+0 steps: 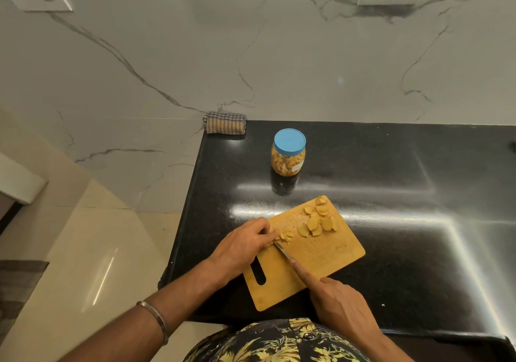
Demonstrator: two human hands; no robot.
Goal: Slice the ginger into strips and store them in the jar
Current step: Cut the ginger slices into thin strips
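Observation:
A wooden cutting board [332, 252] lies tilted on the black counter. Several flat ginger slices [318, 220] are piled at its far corner. My left hand [243, 245] pinches a small stack of ginger [286, 236] near the board's left side. My right hand [339, 303] grips a knife [283, 251], index finger stretched along its spine, the blade tip resting against that ginger. A clear jar [288, 156] with a blue lid on, filled with ginger pieces, stands upright behind the board.
A folded checked cloth [224, 123] lies at the counter's back left corner. The counter's left edge [181, 222] drops to a tiled floor. A marble wall with two sockets rises behind. A small white scrap [383, 304] lies right of the board.

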